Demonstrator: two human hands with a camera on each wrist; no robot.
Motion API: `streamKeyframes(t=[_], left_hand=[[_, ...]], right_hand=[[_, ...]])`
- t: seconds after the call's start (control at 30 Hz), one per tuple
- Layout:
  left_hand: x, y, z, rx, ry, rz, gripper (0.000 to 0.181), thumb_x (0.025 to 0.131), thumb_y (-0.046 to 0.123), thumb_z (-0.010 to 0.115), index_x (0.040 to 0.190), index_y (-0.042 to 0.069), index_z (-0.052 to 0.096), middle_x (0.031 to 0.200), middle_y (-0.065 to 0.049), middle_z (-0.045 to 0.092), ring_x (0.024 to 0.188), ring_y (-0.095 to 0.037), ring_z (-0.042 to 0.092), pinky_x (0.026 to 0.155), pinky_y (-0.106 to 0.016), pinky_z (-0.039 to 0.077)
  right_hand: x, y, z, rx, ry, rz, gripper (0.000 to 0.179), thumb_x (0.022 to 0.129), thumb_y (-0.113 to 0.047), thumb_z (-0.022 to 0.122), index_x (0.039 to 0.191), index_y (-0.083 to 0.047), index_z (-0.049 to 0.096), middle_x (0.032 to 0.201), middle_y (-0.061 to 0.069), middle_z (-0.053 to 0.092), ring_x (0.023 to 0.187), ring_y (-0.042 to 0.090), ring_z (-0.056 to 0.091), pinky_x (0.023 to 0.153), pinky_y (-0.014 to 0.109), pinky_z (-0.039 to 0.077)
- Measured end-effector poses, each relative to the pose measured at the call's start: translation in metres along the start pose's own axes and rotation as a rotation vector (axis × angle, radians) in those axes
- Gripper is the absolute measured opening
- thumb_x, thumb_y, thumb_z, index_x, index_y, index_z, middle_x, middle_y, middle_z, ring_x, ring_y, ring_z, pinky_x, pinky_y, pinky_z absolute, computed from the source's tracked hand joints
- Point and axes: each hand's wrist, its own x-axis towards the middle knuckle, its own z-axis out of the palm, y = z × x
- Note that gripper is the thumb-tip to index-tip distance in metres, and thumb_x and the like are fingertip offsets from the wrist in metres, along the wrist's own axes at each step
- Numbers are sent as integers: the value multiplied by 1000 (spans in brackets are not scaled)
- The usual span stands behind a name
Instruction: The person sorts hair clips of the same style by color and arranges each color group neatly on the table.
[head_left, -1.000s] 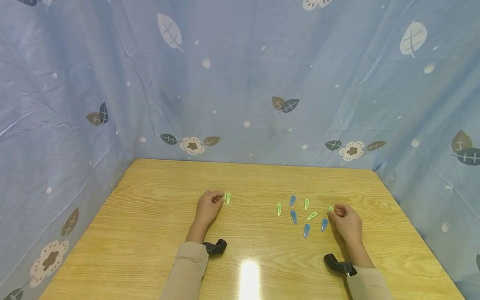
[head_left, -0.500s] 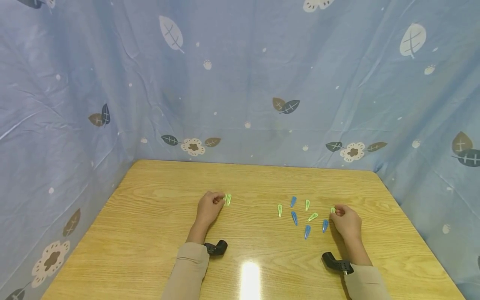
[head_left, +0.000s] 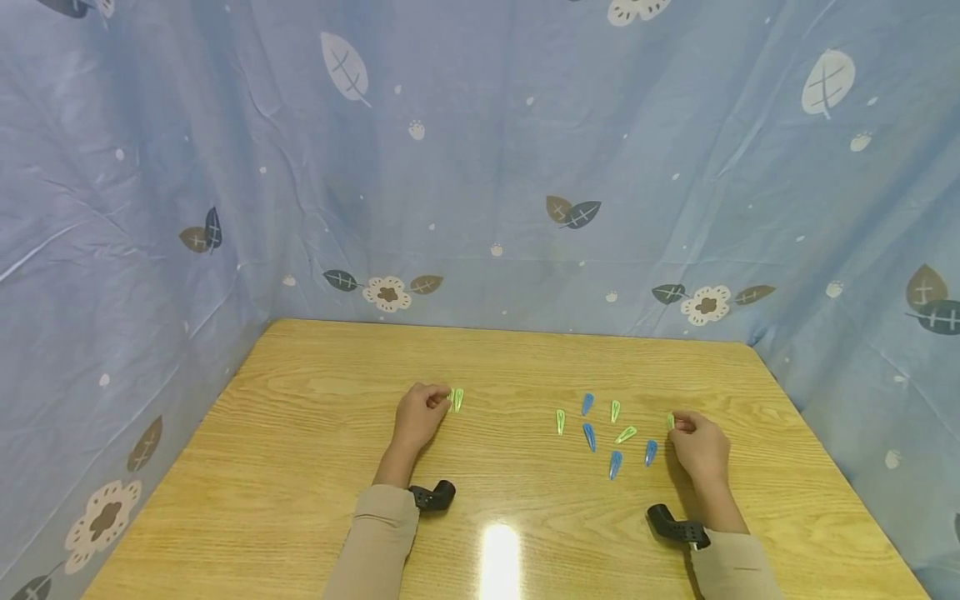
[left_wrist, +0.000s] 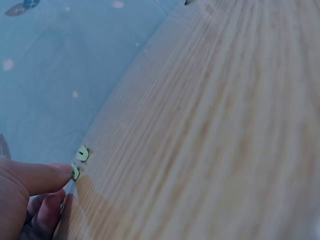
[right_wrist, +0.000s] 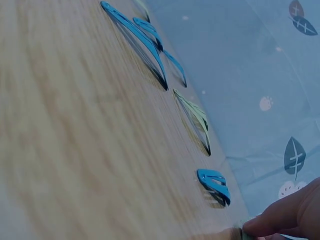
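My left hand (head_left: 417, 417) rests at the middle left of the table, its thumb and fingers pinching one lime-green snap hair clip (left_wrist: 76, 171). Close beside that clip lies a second green hair clip (head_left: 459, 400), roughly parallel to it. Over on the right, my right hand (head_left: 701, 450) pinches another green hair clip (head_left: 671, 421) by its right side, low at the tabletop. In the right wrist view only a sliver of this clip shows at the fingertips. The nearest loose piece to that hand is a blue hair clip (head_left: 650, 452).
Left of the right hand, several more clips lie scattered, among them a blue clip (head_left: 615, 465), an upright green clip (head_left: 560, 422) and a slanted green clip (head_left: 626, 434). A patterned blue curtain (head_left: 495, 167) hangs around the back and sides of the wooden table (head_left: 300, 467).
My right hand has shifted slightly to the right with its green hair clip, which has turned straighter. The left hand stays in place at its clip.
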Motion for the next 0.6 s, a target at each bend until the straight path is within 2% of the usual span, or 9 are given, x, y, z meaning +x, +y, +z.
streamKeyframes(t=[0.2, 0.37, 0.5, 0.6], left_hand=[[1, 1, 0, 0, 9, 3, 18, 86, 8, 70, 104, 4, 73, 85, -4, 57, 77, -17, 52, 70, -30, 45], [1, 1, 0, -2, 8, 7, 18, 86, 8, 70, 103, 4, 73, 84, -4, 57, 76, -17, 52, 70, -30, 45], [1, 0, -1, -2, 2, 10, 18, 86, 8, 70, 103, 3, 73, 84, -4, 57, 76, -16, 51, 69, -30, 45], [1, 0, 0, -5, 1, 11, 18, 86, 8, 70, 103, 4, 73, 84, -3, 57, 76, -16, 51, 69, -30, 45]], right_hand=[[-1, 3, 1, 23, 72, -8, 30, 87, -3, 58, 113, 10, 63, 93, 24, 67, 82, 36, 62, 53, 19, 40], [-1, 3, 1, 59, 94, 15, 30, 88, -5, 60, 114, 9, 63, 96, 24, 67, 83, 33, 63, 53, 15, 40], [-1, 1, 2, 106, 80, 48, 32, 89, -7, 62, 118, 6, 63, 102, 22, 67, 74, 10, 59, 54, 14, 43], [0, -5, 1, 156, 66, 41, 33, 89, -8, 63, 120, 3, 63, 106, 21, 66, 71, -9, 50, 57, 11, 45]])
